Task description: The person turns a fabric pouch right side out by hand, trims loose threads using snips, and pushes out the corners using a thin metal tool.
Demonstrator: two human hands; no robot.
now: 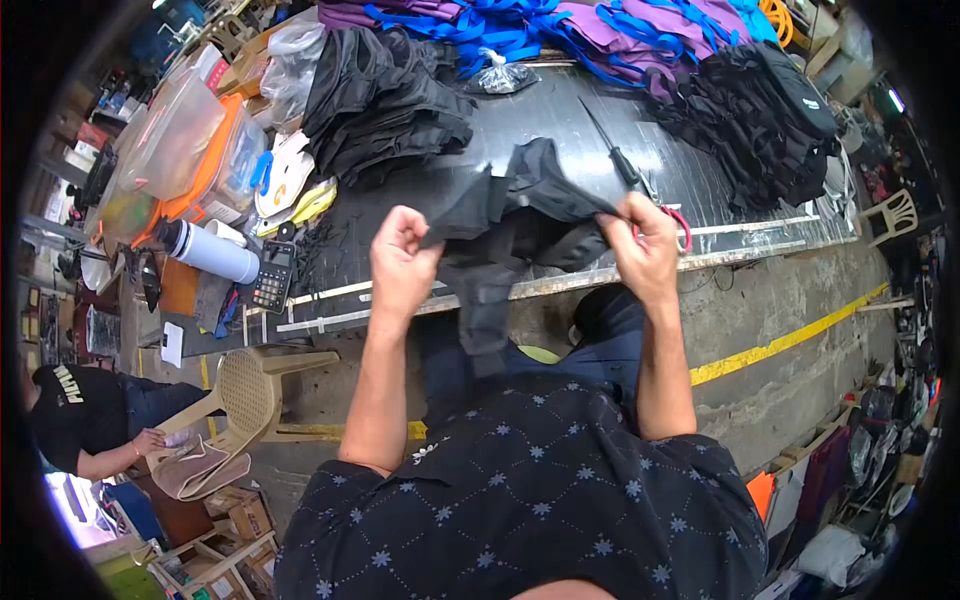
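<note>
A black fabric piece with strap-like ends (545, 182) is stretched between my two hands over the near edge of the table. My left hand (400, 265) pinches its left end, and my right hand (647, 250) grips its right end. One strap of the piece hangs down toward my lap, slightly blurred. Just beyond my right hand lie a red-handled tool (684, 232), partly hidden by the hand, and a long thin tool with a black handle (625, 166).
A pile of black fabric pieces (385, 110) lies at the table's back left, another black pile (750, 120) at right. Purple pieces with blue straps (640, 35) cover the far end. A bottle (215, 252) and calculator (273, 275) sit left. A person (85, 410) is beside a chair (250, 395).
</note>
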